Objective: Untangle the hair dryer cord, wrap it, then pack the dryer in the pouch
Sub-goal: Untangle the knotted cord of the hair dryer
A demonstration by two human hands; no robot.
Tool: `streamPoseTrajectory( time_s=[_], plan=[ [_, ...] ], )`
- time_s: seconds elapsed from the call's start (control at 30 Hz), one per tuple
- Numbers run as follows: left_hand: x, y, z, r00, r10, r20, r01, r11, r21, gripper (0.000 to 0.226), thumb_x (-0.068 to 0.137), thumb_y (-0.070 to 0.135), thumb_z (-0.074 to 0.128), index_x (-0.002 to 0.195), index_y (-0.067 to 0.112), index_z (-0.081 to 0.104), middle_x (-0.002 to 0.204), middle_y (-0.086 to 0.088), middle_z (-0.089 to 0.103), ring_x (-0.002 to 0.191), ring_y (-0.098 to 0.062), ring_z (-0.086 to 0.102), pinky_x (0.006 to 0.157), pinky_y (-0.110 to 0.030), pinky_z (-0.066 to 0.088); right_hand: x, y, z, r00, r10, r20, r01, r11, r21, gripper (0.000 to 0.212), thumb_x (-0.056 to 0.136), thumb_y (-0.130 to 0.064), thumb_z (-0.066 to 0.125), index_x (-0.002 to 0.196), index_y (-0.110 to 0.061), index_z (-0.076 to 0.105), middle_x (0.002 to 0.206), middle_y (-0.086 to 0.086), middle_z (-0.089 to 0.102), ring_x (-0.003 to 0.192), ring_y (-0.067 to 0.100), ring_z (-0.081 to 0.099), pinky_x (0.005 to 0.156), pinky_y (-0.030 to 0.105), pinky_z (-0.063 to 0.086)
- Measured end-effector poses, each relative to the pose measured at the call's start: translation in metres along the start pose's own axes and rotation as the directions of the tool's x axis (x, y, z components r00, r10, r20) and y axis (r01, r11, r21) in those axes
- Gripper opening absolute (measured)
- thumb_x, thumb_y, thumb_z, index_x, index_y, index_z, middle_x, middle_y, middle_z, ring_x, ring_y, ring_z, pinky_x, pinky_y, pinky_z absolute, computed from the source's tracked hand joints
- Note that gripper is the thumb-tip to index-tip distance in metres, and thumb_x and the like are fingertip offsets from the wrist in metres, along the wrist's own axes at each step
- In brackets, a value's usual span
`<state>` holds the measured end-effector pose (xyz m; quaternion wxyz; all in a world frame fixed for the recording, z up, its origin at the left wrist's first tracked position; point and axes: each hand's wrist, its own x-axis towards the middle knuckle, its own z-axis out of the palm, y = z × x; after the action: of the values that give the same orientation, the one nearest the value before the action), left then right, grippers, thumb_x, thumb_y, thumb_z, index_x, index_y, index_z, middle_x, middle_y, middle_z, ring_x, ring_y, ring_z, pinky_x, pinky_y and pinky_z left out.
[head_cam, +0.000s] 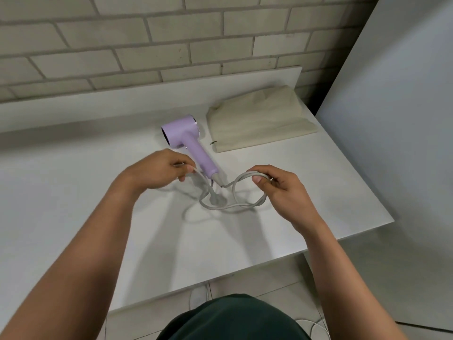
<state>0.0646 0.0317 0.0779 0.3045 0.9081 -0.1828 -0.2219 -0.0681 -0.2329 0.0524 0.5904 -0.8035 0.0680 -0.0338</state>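
A lilac hair dryer [186,138] lies on the white table [98,192], its handle pointing toward me. Its pale grey cord [220,207] runs from the handle end and loops loosely on the table between my hands. My left hand [159,170] pinches one stretch of the cord just left of the handle. My right hand [277,190] grips a gathered coil of the cord, thumb on top, slightly above the table. A beige cloth pouch [259,121] lies flat behind and to the right of the dryer.
A brick wall [171,40] rises behind the table with a low white ledge [147,99] along it. A white panel [404,119] stands at the right. The table's right and near edges drop to a tiled floor [269,278].
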Motion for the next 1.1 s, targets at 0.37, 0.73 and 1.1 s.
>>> streamPoseTrajectory(
  time_s=[0.37, 0.73, 1.1],
  plan=[
    [0.023, 0.0, 0.061, 0.97, -0.014, 0.244, -0.073, 0.935, 0.347, 0.018, 0.101, 0.031, 0.059, 0.105, 0.025, 0.075, 0.084, 0.012, 0.059, 0.088, -0.014, 0.057, 0.071, -0.028, 0.044, 0.007, 0.002, 0.001, 0.995, 0.087, -0.055, -0.085, 0.996, 0.029, 0.018, 0.103, -0.02, 0.062, 0.106, -0.028, 0.078, 0.077, -0.026, 0.064, 0.078, 0.007, 0.052, 0.074, 0.019, 0.041],
    [-0.028, 0.019, 0.079, 0.637, 0.754, -0.159, -0.692, 0.651, 0.312, 0.039, 0.092, 0.046, 0.075, 0.118, 0.018, 0.072, 0.115, 0.003, 0.067, 0.105, -0.016, 0.062, 0.093, -0.028, 0.047, 0.022, 0.0, -0.009, 0.921, 0.389, 0.011, -0.387, 0.91, 0.146, 0.022, 0.093, -0.007, 0.063, 0.093, -0.015, 0.083, 0.063, -0.003, 0.051, 0.059, 0.016, 0.039, 0.054, 0.028, 0.03],
    [-0.013, 0.014, 0.093, 0.663, 0.68, -0.311, -0.653, 0.73, 0.203, 0.025, 0.095, 0.041, 0.071, 0.102, 0.016, 0.075, 0.095, 0.009, 0.074, 0.089, -0.014, 0.07, 0.08, -0.033, 0.056, 0.027, 0.005, -0.005, 0.99, 0.025, -0.139, -0.087, 0.884, -0.46, 0.025, 0.103, -0.03, 0.06, 0.123, -0.021, 0.072, 0.102, -0.006, 0.065, 0.082, 0.019, 0.063, 0.078, 0.031, 0.054]
  ],
)
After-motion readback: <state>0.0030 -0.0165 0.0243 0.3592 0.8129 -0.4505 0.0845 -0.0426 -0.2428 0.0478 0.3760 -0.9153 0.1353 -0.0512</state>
